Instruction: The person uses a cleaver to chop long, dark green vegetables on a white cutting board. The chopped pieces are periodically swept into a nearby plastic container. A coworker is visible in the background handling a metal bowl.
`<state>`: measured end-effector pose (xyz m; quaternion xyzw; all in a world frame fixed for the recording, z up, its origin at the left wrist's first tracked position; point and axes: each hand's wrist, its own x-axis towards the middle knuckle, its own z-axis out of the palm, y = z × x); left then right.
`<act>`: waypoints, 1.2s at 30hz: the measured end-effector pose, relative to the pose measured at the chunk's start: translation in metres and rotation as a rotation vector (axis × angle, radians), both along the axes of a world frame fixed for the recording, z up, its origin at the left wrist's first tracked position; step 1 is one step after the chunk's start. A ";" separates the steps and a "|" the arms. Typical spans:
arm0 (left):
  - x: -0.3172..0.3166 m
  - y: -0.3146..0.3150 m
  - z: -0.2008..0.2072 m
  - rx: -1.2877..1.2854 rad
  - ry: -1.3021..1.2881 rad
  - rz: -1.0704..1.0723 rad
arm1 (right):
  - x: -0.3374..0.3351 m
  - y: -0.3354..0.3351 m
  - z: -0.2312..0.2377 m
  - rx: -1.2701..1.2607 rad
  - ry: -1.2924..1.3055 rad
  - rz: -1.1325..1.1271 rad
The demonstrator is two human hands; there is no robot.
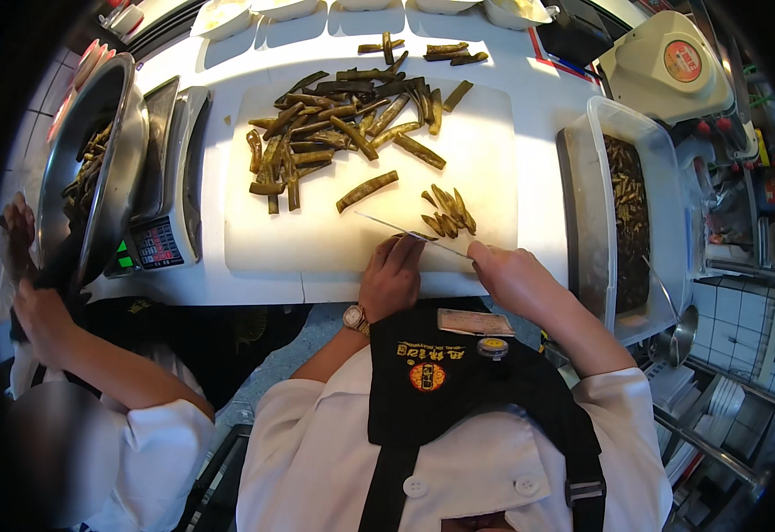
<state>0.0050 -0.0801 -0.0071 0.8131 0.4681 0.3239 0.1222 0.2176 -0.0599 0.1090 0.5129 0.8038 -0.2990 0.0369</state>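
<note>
A thin-bladed knife (374, 220) is gripped in my right hand (516, 279), its blade slanting across the front of a white cutting board (485, 133). My left hand (393, 279) has its fingers bent together at the blade, holding down a dark green pickled vegetable stalk that is mostly hidden. Just beyond the knife lies a small group of cut slivers (447, 211). A single whole stalk (368, 191) lies to their left. Farther back is a loose heap of similar olive-green stalks (338, 124).
Right of the board stands a clear plastic tub (591, 222) of chopped dark pieces, with a ladle (675, 341) beside it. A digital scale (161, 239) stands on the left. A co-worker's hands (42, 319) are by a steel bowl (135, 133). White containers (285, 9) line the back.
</note>
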 end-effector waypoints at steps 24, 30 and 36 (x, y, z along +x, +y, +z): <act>-0.006 -0.004 -0.004 0.020 0.005 -0.002 | -0.015 0.003 0.002 -0.008 -0.036 0.013; -0.005 -0.002 -0.001 0.019 -0.017 -0.015 | -0.024 0.005 -0.016 0.024 0.008 -0.070; -0.006 -0.001 0.000 -0.013 -0.011 -0.014 | -0.009 0.005 -0.011 -0.004 0.085 -0.052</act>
